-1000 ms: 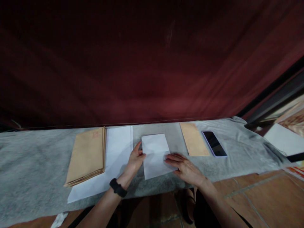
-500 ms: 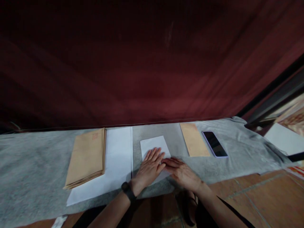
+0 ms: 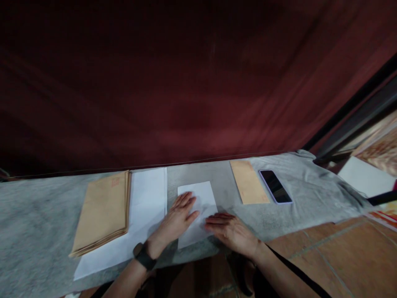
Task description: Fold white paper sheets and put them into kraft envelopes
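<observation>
A folded white sheet of paper lies on the grey cloth in front of me. My left hand, with a black wristband, lies flat on the sheet's left half, fingers stretched out. My right hand rests flat on the sheet's lower right corner, fingers pointing left. Neither hand grips anything. The lower part of the sheet is hidden under both hands.
A stack of brown envelopes lies at the left, next to white sheets. A single brown envelope and a dark phone lie at the right. A dark red curtain hangs behind. Tiled floor shows below right.
My left hand went from holding the sheet's left edge to lying flat on it, then slid leftward across it. My right hand stays pressed on the lower right part.
</observation>
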Demonstrator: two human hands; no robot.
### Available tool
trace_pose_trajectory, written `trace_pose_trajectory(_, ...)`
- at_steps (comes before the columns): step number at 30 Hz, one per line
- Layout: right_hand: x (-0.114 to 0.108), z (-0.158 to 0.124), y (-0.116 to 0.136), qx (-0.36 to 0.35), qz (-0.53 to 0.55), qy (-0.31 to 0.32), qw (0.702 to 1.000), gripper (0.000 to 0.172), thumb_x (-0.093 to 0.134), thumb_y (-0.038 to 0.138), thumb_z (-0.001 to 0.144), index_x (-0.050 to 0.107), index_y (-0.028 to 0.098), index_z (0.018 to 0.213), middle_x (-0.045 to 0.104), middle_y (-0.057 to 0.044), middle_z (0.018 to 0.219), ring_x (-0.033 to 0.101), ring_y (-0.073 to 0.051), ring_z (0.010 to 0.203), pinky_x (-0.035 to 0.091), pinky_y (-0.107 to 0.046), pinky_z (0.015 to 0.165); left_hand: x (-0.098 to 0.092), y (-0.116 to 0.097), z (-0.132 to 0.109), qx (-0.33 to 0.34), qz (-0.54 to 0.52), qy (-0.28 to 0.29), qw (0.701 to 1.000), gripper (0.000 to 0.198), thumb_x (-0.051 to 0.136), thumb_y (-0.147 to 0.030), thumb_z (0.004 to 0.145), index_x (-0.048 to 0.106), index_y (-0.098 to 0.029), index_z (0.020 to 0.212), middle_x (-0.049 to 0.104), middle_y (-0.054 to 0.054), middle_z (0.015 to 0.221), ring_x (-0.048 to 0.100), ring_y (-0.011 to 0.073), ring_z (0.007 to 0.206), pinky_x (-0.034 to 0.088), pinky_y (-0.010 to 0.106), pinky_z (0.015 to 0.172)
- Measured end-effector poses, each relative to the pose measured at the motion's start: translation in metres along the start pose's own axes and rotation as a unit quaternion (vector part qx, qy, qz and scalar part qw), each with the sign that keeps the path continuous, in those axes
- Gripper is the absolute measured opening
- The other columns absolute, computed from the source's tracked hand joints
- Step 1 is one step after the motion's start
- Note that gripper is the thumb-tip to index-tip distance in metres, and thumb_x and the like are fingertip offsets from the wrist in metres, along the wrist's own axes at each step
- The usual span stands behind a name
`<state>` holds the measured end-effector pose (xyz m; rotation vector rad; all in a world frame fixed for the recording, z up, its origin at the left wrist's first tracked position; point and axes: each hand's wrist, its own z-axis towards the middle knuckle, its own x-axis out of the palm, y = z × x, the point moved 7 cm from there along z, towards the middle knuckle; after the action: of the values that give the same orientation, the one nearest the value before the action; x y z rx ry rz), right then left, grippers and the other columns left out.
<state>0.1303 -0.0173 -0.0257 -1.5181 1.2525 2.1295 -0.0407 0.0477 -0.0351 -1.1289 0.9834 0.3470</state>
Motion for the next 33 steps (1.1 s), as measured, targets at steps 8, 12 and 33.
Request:
trace_pose_trajectory(8,-0.012,0.000,-0.012,0.049,0.066,-0.029,0.996,0.031,0.055,0.020,0.096,0.069,0.027,0.123,0.071,0.000,0.125,0.064,-0.018,0.118,0.047,-0.029,0.103,-0.001,-0.018,-0.042,0.007,-0.152,0.194,0.969,0.078,0.085,-0.034,0.067,0.055,-0.040,0.139,0.043,0.002,0.155,0.035,0.0323,0.146,0.023,0.054,0.121)
trace_pose_trajectory(12,-0.018,0.002,-0.018,0.082,0.075,-0.020,0.994,0.024,0.053,0.023,0.097,0.074,0.025,0.109,0.075,-0.001,0.111,0.068,-0.019,0.105,0.051,-0.027,0.092,-0.009,0.002,-0.040,-0.041,-0.181,0.086,0.979,0.026,0.064,-0.031,0.087,0.076,-0.030,0.110,0.068,0.006,0.130,0.061,0.0260,0.121,0.045,0.040,0.107)
trace_pose_trajectory(33,-0.004,0.020,-0.068,0.289,0.061,-0.082,0.952,0.025,0.048,0.033,0.096,0.066,0.021,0.083,0.067,0.001,0.069,0.061,-0.015,0.063,0.041,-0.024,0.057,-0.016,0.034,-0.016,-0.183,-0.194,-0.126,0.955,0.025,0.059,-0.040,0.084,0.063,-0.021,0.099,0.051,-0.005,0.062,0.048,0.0138,0.058,0.034,0.024,0.055)
